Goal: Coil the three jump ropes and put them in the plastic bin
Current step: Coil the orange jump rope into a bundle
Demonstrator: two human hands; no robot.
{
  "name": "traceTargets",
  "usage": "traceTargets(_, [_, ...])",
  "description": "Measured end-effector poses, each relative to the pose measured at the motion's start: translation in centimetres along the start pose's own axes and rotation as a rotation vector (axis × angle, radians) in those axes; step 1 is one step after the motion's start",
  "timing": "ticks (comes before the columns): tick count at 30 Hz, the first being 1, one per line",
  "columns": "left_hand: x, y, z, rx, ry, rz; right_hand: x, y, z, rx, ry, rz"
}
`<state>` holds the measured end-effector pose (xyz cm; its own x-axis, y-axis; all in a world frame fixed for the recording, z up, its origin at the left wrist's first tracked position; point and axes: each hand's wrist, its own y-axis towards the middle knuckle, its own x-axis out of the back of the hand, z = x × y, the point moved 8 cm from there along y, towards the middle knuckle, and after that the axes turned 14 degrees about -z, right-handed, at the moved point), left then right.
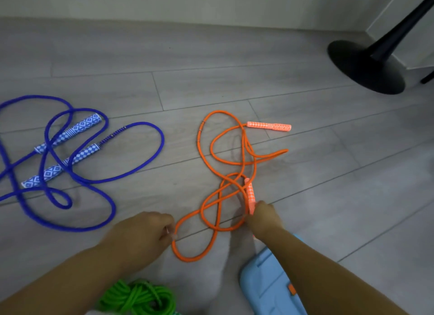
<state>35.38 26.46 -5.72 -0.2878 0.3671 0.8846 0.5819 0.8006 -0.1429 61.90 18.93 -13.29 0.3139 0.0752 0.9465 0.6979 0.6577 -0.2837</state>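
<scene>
At 6 o'clock on the floor [211,56], left hand [143,232] pinches a loop of the orange rope [187,259] while right hand [264,217] grips its near handle [250,195], so I'd gather even loops toward that handle, bin [265,286] sitting at 5 o'clock.

The single camera sits on the person's head and looks forward and steeply down at the floor [234,80]. It is near: the left hand [143,230] and right hand [264,217] fill the lower part, the orange rope [187,259] the middle, the wall [187,2] the top edge.
</scene>
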Motion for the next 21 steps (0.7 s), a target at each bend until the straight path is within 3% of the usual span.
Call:
traceTargets(4, [0.6, -0.9, -0.8, 0.035, -0.049, 0.008, 3.7, -2.4, 2.8, 0.087, 0.167, -0.021])
traceTargets(7, [1.8, -1.7, -2.2, 0.098, -0.234, -0.021, 7.1, -5.9, 3.9, 0.174, 0.293, -0.023])
traceTargets(11, [4.1, -3.0, -5.3, 0.146, -0.434, -0.085, 11.6, -11.7, 5.2, 0.412, 0.443, 0.000])
traceTargets(17, [6.9, -5.3, -9.0, 0.500, -0.990, -0.148, 15.6, -18.3, 5.4, 0.604, 0.583, 0.013])
traceTargets(21, [10.6, -7.5, -9.4, 0.704, -1.417, -0.353, 17.4, -20.9, 5.6, 0.667, 0.615, 0.002])
